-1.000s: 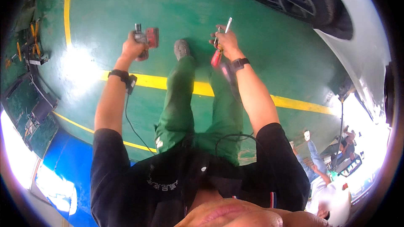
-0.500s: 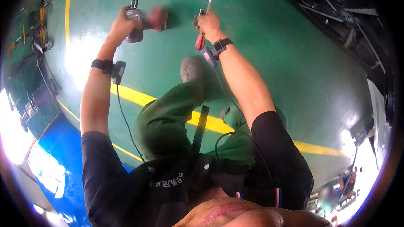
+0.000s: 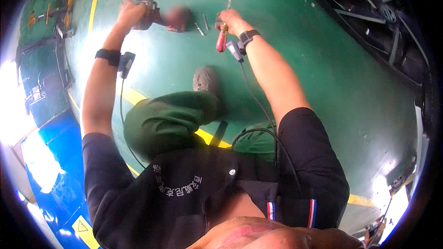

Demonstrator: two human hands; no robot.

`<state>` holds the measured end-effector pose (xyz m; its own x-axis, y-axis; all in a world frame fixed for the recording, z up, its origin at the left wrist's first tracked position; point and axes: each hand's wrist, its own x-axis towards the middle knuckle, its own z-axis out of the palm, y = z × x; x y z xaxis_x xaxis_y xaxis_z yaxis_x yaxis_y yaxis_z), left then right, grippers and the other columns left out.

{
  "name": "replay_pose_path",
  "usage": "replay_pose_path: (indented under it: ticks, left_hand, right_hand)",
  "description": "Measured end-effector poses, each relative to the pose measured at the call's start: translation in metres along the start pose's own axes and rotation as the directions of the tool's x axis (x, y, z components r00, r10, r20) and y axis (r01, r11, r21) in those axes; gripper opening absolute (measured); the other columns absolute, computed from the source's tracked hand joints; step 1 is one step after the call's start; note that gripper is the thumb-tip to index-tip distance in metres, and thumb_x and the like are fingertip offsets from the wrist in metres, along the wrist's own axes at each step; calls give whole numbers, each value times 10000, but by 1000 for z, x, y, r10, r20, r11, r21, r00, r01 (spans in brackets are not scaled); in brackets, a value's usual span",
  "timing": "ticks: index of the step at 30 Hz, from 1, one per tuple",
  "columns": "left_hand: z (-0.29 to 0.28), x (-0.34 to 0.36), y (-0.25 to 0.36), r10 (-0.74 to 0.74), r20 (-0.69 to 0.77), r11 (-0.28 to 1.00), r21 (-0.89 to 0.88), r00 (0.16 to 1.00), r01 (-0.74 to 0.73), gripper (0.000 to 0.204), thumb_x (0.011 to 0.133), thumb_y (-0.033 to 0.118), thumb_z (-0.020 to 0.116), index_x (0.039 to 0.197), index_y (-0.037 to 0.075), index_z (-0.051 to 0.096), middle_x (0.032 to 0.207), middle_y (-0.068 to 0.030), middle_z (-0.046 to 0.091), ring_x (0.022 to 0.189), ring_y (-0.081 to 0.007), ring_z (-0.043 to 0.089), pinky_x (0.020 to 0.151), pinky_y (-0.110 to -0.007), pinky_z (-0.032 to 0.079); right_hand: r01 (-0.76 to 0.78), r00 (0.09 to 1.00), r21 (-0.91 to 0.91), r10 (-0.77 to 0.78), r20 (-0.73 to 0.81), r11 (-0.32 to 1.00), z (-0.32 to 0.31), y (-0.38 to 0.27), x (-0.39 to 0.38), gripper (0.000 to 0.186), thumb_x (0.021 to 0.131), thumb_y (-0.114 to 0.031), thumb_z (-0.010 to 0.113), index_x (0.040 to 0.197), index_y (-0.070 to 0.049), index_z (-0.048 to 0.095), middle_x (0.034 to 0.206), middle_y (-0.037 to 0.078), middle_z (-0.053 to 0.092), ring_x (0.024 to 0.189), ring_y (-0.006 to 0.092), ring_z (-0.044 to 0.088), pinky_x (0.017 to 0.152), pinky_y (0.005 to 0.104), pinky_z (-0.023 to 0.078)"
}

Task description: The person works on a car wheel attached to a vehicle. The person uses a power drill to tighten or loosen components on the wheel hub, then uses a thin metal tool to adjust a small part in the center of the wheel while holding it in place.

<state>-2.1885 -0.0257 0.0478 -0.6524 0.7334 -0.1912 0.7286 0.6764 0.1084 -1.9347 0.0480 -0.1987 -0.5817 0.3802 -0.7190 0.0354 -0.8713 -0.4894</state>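
Red-handled screwdriver (image 3: 222,38) hangs below the right hand (image 3: 230,18), whose fingers clamp its shaft; left hand (image 3: 129,11) fingers wrap a grey metal power tool (image 3: 146,4), small metal bits (image 3: 201,25) lying between.

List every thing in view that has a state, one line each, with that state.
Left hand: shut on the power tool.
Power tool: held low, at the green floor.
Right hand: shut on the screwdriver.
Screwdriver: red handle points back toward the person, shaft points away.
Two small metal pieces: lying loose on the floor between the hands.
Shoe: planted on the floor.
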Motion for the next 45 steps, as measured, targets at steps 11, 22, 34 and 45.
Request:
replay_pose_path:
  ticks: [11, 22, 34, 45]
  left_hand:
    - [55, -58, 224, 599, 385, 777, -66, 702, -626, 677, 812, 240, 741, 1394, -12, 506, 1339, -228, 615, 1239, -316, 608, 1045, -387, 468]
    - [73, -123, 345, 617, 560, 781, -352, 552, -516, 288, 914, 251, 678, 1033, 15, 562, 817, -69, 637, 696, -162, 650, 632, -316, 552]
    - [44, -160, 370, 570, 637, 819, -392, 519, -418, 348, 955, 362, 612, 994, 19, 570, 785, -64, 630, 611, -165, 628, 544, -308, 513]
    - [110, -212, 392, 621, 504, 657, -752, 600, -48, 266, 943, 307, 603, 854, 57, 591, 674, -23, 527, 530, -140, 486, 478, -302, 335]
  right_hand:
    - [596, 588, -726, -802, 106, 342, -80, -136, -139, 222, 894, -189, 604, 783, -14, 684, 679, 70, 651, 604, 177, 626, 558, 326, 471]
    - [816, 541, 21, -751, -379, 577, -153, -188, -267, 251, 942, -199, 631, 900, 48, 626, 778, 149, 680, 665, 238, 668, 583, 365, 525]
    - [453, 101, -859, -971, -215, 237, -202, -193, -230, 169, 828, -200, 660, 803, -42, 714, 843, 144, 711, 832, 336, 690, 774, 387, 551]
    - [858, 303, -234, -818, -489, 457, -209, -188, -261, 191, 957, -141, 608, 968, 36, 679, 814, 111, 722, 670, 183, 698, 558, 347, 567]
